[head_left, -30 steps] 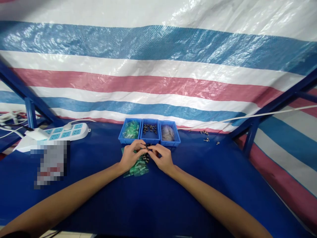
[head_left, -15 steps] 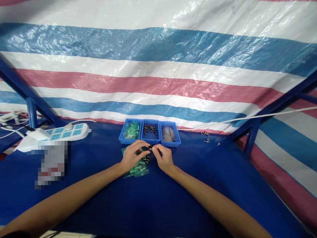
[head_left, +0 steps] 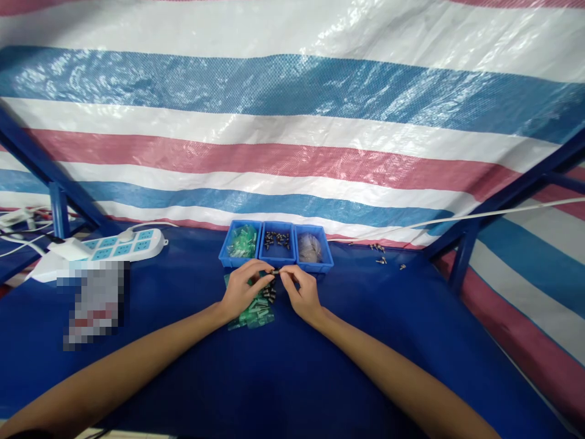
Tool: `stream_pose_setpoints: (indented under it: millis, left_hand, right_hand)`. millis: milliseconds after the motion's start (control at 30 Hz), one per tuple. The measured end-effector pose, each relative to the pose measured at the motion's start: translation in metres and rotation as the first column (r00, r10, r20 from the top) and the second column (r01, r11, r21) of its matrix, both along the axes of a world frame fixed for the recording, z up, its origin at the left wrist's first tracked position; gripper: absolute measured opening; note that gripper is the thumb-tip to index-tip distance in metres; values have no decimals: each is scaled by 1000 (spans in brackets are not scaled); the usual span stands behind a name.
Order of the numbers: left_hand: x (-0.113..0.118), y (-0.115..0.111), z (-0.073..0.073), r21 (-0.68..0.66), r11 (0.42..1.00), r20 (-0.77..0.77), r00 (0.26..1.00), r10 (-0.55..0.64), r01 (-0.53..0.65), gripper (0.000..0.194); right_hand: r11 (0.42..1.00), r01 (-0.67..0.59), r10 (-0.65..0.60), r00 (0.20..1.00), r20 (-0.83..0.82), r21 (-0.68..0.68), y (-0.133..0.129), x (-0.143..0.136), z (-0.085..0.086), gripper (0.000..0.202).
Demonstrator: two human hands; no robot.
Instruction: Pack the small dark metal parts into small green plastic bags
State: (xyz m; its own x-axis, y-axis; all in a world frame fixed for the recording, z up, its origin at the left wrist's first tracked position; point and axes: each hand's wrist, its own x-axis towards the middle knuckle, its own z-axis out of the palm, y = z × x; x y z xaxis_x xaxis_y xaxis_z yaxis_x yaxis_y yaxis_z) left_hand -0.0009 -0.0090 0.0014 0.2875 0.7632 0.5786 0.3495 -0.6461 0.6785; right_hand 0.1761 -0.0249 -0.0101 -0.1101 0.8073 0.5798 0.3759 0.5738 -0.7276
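Observation:
Between my two hands, just in front of the blue bins, is a small dark metal part (head_left: pixel 275 272). My left hand (head_left: pixel 247 285) pinches its left end between thumb and fingers, and my right hand (head_left: pixel 300 291) pinches its right end. Beneath and beside my left hand lie green plastic packets (head_left: pixel 256 314) with a small pile of dark metal parts (head_left: pixel 269 292). Behind the hands stand three blue bins: the left (head_left: pixel 222 255) holds green packets, the middle (head_left: pixel 276 259) holds small metal parts, the right (head_left: pixel 315 267) holds clear plastic pieces.
A white power strip (head_left: pixel 158 241) with plugs and cables lies at the left, near a blurred grey packet (head_left: pixel 98 299). Several small metal parts (head_left: pixel 381 260) are scattered at the right rear. Blue frame bars (head_left: pixel 466 244) and a striped sheet (head_left: pixel 292 158) stand behind the blue table (head_left: pixel 292 378).
The fingertips have parted slightly, so the small dark part shows more clearly between them. Otherwise both hands keep nearly the same place.

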Motion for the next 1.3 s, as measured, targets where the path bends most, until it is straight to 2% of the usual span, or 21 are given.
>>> stream_pose_setpoints:
  millis: [100, 533, 700, 900, 1200, 1300]
  left_hand:
    - [0, 0, 0, -23, 1000, 31, 999, 19, -18, 19]
    - [0, 0, 0, -72, 997, 12, 999, -31, 32, 20]
    - [1, -1, -2, -19, 1000, 6, 1000, -19, 19, 23]
    - [0, -2, 1, 46, 999, -27, 1000, -11, 13, 16]
    - [-2, -6, -1, -48, 999, 37, 999, 5, -3, 22]
    - [-3, -4, -3, -30, 999, 60, 998, 15, -13, 19]
  right_hand:
    - [1000, 16, -16, 1000, -18, 1, -1, -1, -2, 18]
    - [1000, 3, -4, 1000, 11, 16, -1, -1, -2, 16]
    - [1000, 3, -3, 1000, 13, 2, 0, -1, -2, 16]
    - [999, -30, 29, 999, 28, 17, 1, -1, -1, 17]
    - [1000, -20, 18, 997, 71, 19, 0, -1, 2, 22]
    - [999, -24, 22, 998, 61, 24, 0, -1, 3, 21]
